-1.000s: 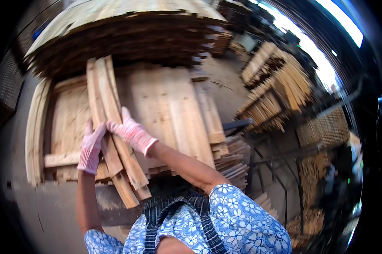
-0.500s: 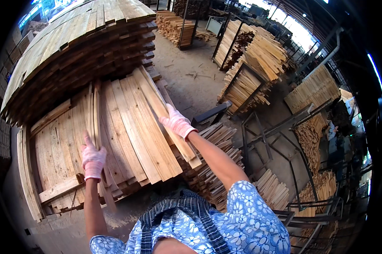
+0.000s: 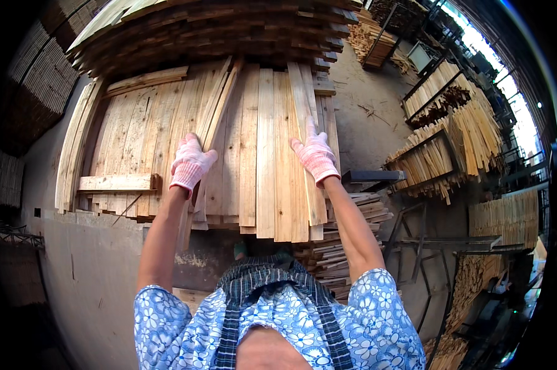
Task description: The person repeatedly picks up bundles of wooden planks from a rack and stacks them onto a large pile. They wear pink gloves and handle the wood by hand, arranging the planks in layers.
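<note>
Both forearms are reaching forward from the lower edge, roughly parallel, with the palms turned down. The left hand [image 3: 192, 161], gloved in pink and white, is closing around narrow slats [image 3: 219, 103] that are leaning across the board layer [image 3: 266, 154]. The right hand [image 3: 316, 154], in a matching glove, is resting with fingers spread over a long plank [image 3: 302, 98] near the layer's right end; how firmly it is gripping, I cannot tell.

At least two slats are running up from the left hand toward the one tall stack [image 3: 223, 40] behind; the exact number is hidden. One plank is lying under the right hand, and one short crosspiece [image 3: 117, 183] is lying at the layer's lower left.

The boards are lying side by side, their near ends forming an uneven edge. A loose wood pile [image 3: 343, 246] is sitting beside the right forearm. Beyond a dark metal bar [image 3: 372, 176], racked timber [image 3: 472, 139] is standing on the grey floor [image 3: 368, 132].
</note>
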